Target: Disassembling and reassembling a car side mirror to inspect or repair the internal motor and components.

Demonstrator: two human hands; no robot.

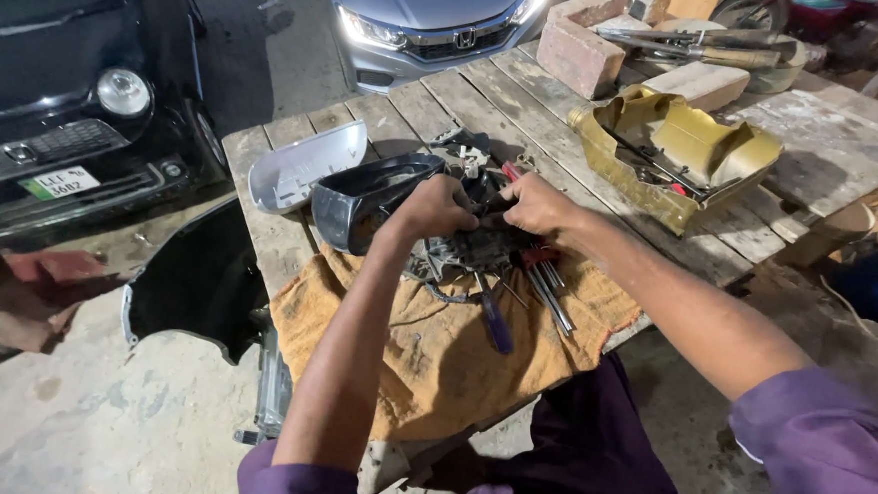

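Note:
My left hand (435, 207) and my right hand (535, 204) both grip a dark car side-mirror mechanism (469, 245) held over an orange cloth (434, 347) on a wooden table (278, 235). The hands meet over the part and hide its middle. A dark grey mirror housing (356, 196) lies just left of my left hand, touching the mechanism. A silver-white mirror cover (305, 166) lies further left. Several screwdrivers (546, 291) and a blue-handled tool (495, 319) rest on the cloth below my hands.
A gold-coloured metal housing (680, 154) holding tools sits at the right. Bricks (579, 54) and more tools lie at the back. A black car (61, 106) and a silver car (437, 17) stand beyond the table. A black bumper part (196, 285) leans at the left.

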